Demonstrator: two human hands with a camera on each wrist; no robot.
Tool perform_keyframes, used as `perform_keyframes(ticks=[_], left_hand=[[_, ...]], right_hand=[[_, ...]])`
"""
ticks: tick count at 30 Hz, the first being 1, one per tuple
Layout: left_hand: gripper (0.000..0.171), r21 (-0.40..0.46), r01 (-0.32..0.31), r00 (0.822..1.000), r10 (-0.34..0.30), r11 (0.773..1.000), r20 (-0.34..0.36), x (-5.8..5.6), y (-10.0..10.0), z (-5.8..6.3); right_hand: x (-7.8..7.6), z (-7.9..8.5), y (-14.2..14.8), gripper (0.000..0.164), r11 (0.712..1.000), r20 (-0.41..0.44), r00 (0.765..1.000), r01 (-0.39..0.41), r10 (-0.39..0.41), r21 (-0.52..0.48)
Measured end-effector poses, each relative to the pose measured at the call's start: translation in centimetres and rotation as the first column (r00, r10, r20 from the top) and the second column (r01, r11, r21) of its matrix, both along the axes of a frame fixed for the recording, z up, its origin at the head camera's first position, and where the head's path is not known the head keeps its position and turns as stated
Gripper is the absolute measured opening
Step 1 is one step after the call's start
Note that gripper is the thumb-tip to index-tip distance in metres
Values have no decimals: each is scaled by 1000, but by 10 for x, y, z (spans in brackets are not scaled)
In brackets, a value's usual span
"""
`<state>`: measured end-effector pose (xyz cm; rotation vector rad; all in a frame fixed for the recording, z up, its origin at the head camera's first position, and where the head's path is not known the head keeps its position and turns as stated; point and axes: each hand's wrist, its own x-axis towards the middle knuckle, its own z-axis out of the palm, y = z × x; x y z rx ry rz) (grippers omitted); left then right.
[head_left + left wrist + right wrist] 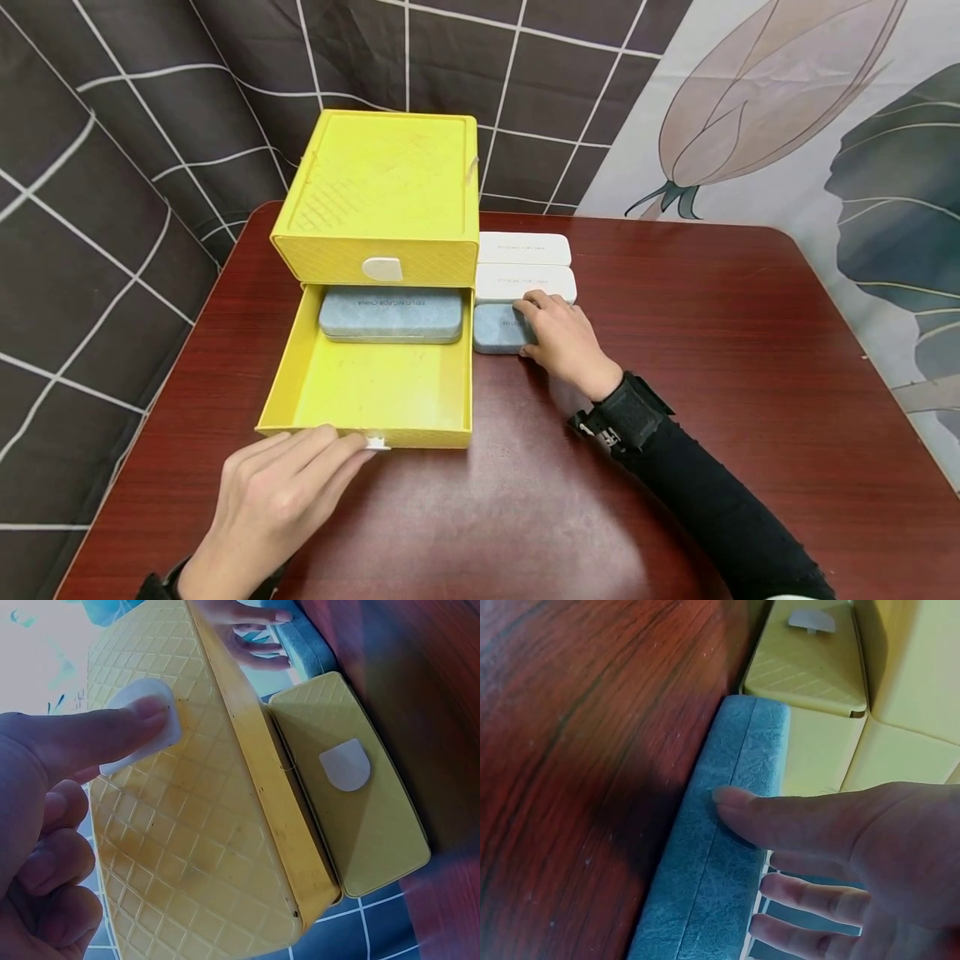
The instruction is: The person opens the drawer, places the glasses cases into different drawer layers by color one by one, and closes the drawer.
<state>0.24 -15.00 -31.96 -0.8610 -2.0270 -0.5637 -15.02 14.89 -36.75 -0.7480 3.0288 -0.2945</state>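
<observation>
My left hand [281, 492] pinches the white pull tab [142, 720] at the front of a pulled-out yellow drawer [375, 383]. A blue-grey glasses case [392, 315] lies toward the back inside that drawer. Beside the drawer, my right hand [562, 337] holds a second blue glasses case [712, 825] by its right end, thumb on the near side and fingers across the top. In the right wrist view the thumb [742, 806] presses on this case's seam side.
Two white cases [524, 248] lie behind the held one, against the yellow drawer box [390, 175]. Its upper drawer front [322, 262] is closed. Dark gridded cloth [450, 67] hangs close behind and left. All stands on a reddish-brown table [712, 333].
</observation>
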Motion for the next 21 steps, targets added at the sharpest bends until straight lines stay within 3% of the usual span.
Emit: perform_keyframes(ticks=[21], left_hand=[[18, -5, -4, 1000, 4, 1000, 9, 0, 0, 0]], right_hand=[[20, -2, 6, 67, 1000, 4, 1000, 20, -20, -17]])
